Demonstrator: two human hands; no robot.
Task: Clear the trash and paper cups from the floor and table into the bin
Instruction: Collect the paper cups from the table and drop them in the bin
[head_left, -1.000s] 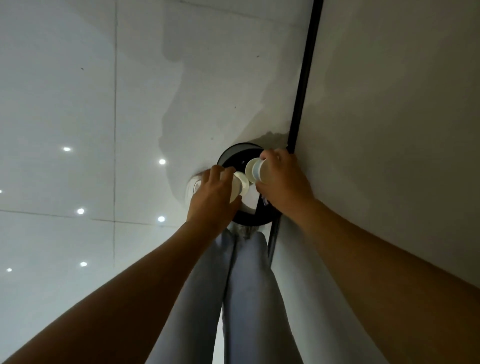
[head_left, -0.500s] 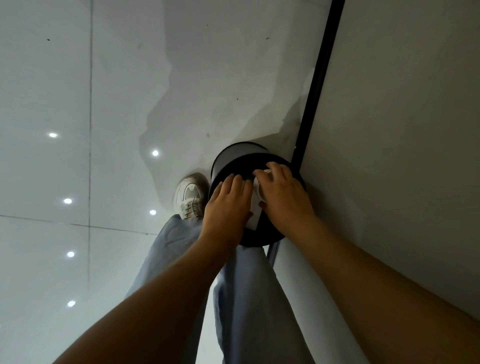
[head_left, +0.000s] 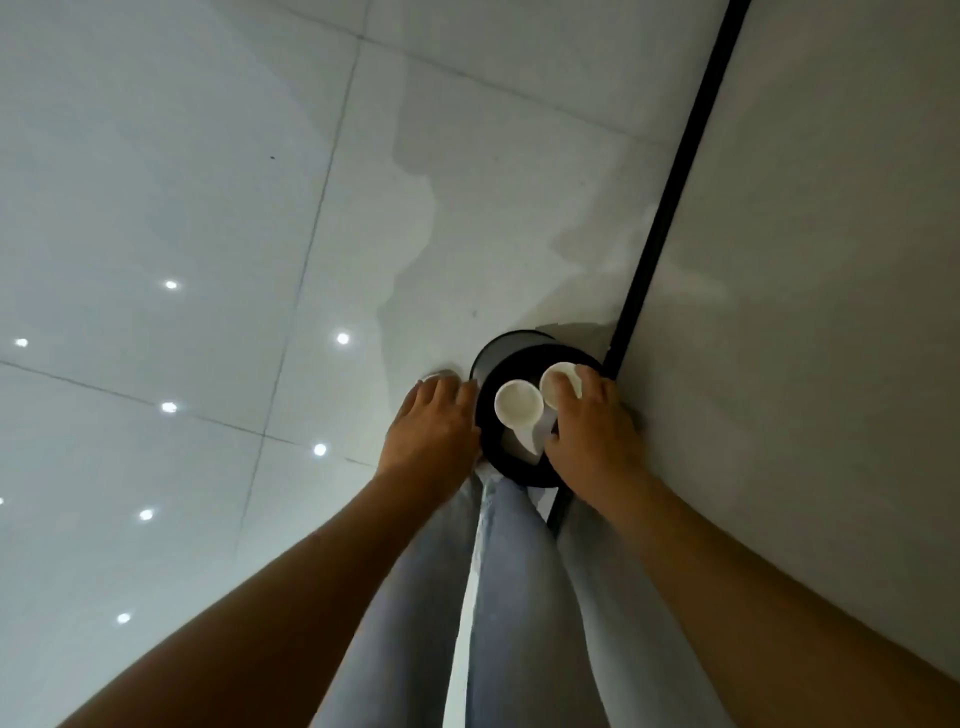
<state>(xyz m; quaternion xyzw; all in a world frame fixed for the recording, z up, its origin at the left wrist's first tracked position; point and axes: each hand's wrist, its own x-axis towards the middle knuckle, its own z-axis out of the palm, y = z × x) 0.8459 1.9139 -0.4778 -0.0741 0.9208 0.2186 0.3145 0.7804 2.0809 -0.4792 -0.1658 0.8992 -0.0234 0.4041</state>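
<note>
A round black bin (head_left: 505, 347) stands on the floor against the wall. One white paper cup (head_left: 518, 405) sits mouth-up in the bin's opening, free of both hands. A second white paper cup (head_left: 556, 378) is just to its right over the opening, and the fingers of my right hand (head_left: 592, 439) curl over its side. My left hand (head_left: 434, 423) hovers beside the bin's left rim with relaxed fingers, holding nothing. The bottom of the bin is hidden.
A grey wall (head_left: 805, 312) with a black baseboard strip (head_left: 670, 197) runs along the right, touching the bin. My legs in light jeans (head_left: 519, 597) stand right before the bin. Glossy white floor tiles (head_left: 208, 208) spread to the left.
My left hand has let go of its cup and moved left off the bin. That cup now sits in the opening. My right hand still holds its cup there.
</note>
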